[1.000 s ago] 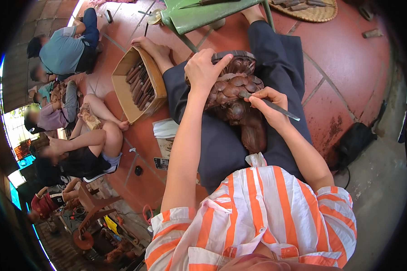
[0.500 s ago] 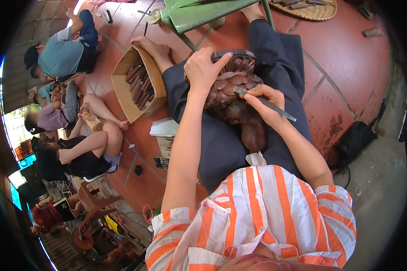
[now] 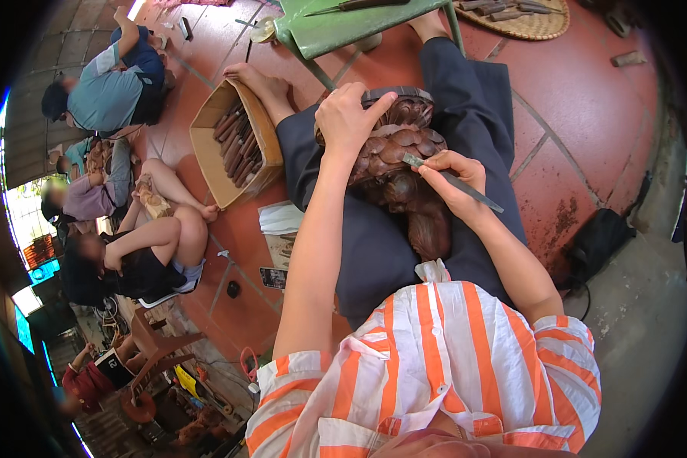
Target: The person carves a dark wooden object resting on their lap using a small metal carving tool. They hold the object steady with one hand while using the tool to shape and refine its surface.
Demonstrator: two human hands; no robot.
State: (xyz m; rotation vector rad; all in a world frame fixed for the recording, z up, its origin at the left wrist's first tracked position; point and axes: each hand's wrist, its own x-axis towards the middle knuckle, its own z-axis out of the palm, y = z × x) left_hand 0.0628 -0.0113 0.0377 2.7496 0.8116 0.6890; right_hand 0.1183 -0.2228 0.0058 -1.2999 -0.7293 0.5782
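A dark brown wood carving (image 3: 393, 149) with rounded, overlapping scale-like shapes rests between my thighs. Its round, flat-rimmed end points away from me and a smooth, thick part lies towards my waist. My left hand (image 3: 346, 122) grips that far rim, thumb stretched along the edge and fingers over the left side, partly hidden. In my right hand (image 3: 459, 182) is a thin, flat grey bar-shaped tool (image 3: 477, 196), pinched near its pale front tip. That tip is at the right side of the scaled part; whether it touches the wood is hard to tell.
A cardboard box (image 3: 267, 145) of wooden-handled tools stands by my left leg. Ahead are a green stool (image 3: 351, 24) with a pointed tool on it and a woven tray (image 3: 538, 27) of tools. A phone (image 3: 272, 277) lies at left; several people sit beyond. A black bag (image 3: 599, 238) lies right.
The tool's tip has moved slightly right and down across the scaled part, with my right hand. My left hand keeps its hold on the rim.
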